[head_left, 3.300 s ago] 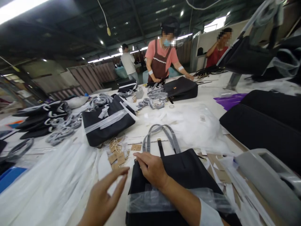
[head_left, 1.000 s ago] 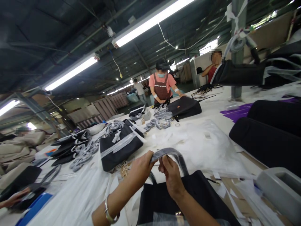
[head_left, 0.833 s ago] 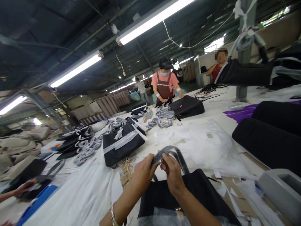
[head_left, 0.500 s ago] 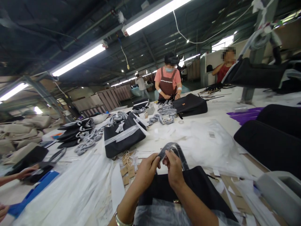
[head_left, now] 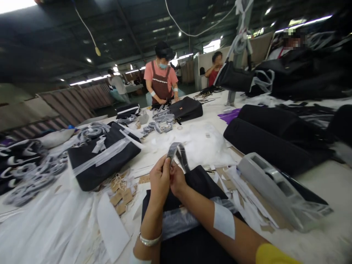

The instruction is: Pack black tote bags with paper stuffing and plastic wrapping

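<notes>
A black bag (head_left: 198,179) lies on the table right in front of me, with a strip of clear plastic film (head_left: 178,222) across its front. Its handle (head_left: 173,149), which looks wrapped in clear plastic, arches up from the bag. My left hand (head_left: 160,178) is closed on the handle, thumb pressed along it. Close beside it, my right hand (head_left: 177,179) has its fingers curled in at the same strap; its fingertips are partly hidden behind the left hand.
Another black bag (head_left: 104,157) lies to the left, near brown tags (head_left: 122,200). A grey tape dispenser (head_left: 271,187) stands right, below dark bag pieces (head_left: 264,143). White plastic bags (head_left: 200,143) lie beyond my hands. A co-worker (head_left: 162,79) in an apron works across the table.
My view has swung to the right. Both hands stay at the handle, now closer together, and the left thumb lies upright along it.
</notes>
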### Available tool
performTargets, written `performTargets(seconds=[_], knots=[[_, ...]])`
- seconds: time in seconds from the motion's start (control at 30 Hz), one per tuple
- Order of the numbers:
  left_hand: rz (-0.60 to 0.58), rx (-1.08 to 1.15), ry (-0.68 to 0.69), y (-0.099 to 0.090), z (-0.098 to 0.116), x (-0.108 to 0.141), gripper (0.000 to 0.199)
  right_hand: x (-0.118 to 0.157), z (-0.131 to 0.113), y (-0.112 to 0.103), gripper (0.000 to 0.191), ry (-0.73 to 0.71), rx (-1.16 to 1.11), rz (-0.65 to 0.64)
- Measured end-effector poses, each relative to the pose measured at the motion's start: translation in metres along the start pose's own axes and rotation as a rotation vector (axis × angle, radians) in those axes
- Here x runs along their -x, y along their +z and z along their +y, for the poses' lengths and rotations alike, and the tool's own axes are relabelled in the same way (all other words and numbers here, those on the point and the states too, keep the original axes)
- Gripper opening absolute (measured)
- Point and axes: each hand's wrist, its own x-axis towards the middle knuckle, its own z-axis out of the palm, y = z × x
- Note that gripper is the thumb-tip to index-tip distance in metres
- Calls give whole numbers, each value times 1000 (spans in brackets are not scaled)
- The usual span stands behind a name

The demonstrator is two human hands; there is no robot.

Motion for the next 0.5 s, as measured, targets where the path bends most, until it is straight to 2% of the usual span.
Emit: performTargets(seconds=[0.13, 0.27, 0.33, 0.4, 0.5], knots=[[32, 182, -92, 7, -43, 0, 27, 0, -5, -1, 34, -151, 32, 60], [133, 372, -156, 9, -63, 1, 37, 14, -16, 15, 35, -368, 183, 63], [165, 443, -172, 11, -65, 2, 39, 23, -32, 33, 31, -412, 242, -14], [183, 508, -197, 12, -65, 3, 39, 27, -54, 56, 30, -397, 325, -146], [190, 545, -217, 14, -64, 4, 40, 0, -92, 82, 30, -462, 652, -330]])
